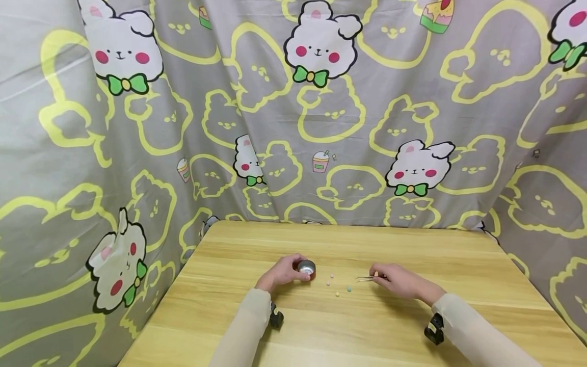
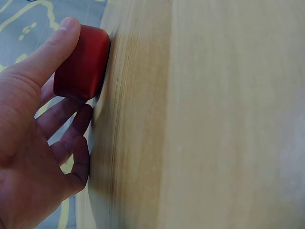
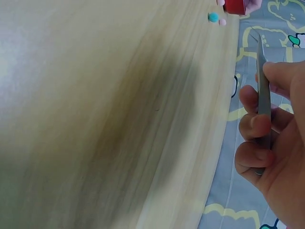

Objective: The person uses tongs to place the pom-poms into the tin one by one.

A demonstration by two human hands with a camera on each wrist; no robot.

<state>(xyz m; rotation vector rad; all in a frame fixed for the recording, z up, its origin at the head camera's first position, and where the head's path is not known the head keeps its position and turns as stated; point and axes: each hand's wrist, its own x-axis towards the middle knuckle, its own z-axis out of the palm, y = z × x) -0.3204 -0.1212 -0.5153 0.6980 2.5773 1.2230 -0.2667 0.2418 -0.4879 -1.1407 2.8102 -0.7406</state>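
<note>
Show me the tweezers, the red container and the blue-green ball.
Tweezers point(image 3: 264, 99), right wrist view, middle shaft.
Red container point(image 2: 84, 62), left wrist view, side wall.
Blue-green ball point(image 3: 213, 17), right wrist view, its middle.

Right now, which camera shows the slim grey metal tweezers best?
Right wrist: the tweezers appear large, tips to rear end, in the right hand. The head view shows them small, partly covered by that hand; the left wrist view lacks them.

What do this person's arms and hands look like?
The left sleeve and right sleeve are plain pale beige, reaching the wrists. A small black device sits at each wrist. The left hand and right hand are bare, without gloves.
</note>
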